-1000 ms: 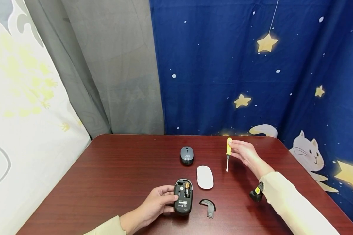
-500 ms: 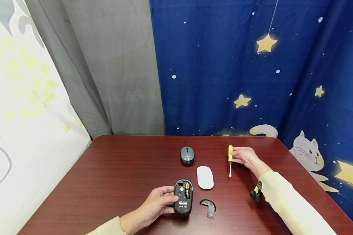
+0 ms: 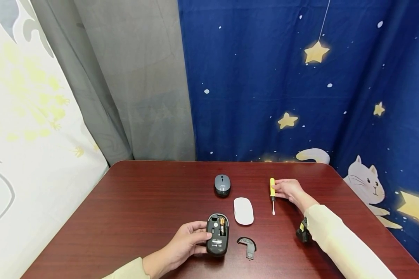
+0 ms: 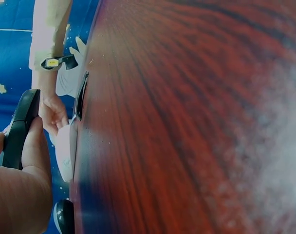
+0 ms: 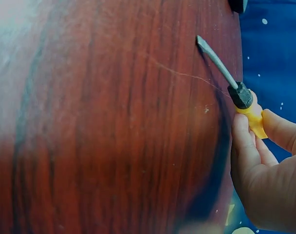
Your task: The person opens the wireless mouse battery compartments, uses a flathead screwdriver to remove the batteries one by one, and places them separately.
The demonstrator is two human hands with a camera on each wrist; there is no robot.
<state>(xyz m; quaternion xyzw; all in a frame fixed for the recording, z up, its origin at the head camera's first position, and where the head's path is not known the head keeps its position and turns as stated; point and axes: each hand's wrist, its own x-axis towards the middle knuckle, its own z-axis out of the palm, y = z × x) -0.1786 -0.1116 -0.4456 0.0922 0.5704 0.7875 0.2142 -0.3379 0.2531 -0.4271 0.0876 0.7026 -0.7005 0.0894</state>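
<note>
In the head view my left hand (image 3: 186,241) grips a black computer mouse (image 3: 216,246) by its left side. The mouse's underside faces up, and a battery (image 3: 222,224) shows in its uncovered compartment. Just right of it lies the curved battery cover (image 3: 248,245). My right hand (image 3: 289,189) pinches the yellow handle of a screwdriver (image 3: 272,187), whose metal shaft points toward the front of the table. In the right wrist view, thumb and fingers close on the yellow handle of the screwdriver (image 5: 255,119), and its flat tip is over the wood.
A white mouse (image 3: 243,211) lies between the two hands on the dark red wooden table (image 3: 153,193). Behind it stands a grey-blue mouse (image 3: 222,184). Grey and blue star-patterned curtains (image 3: 251,77) hang beyond the table's back edge.
My right hand has moved the screwdriver down and nearer, toward the table. My left hand and the black mouse have stayed in place.
</note>
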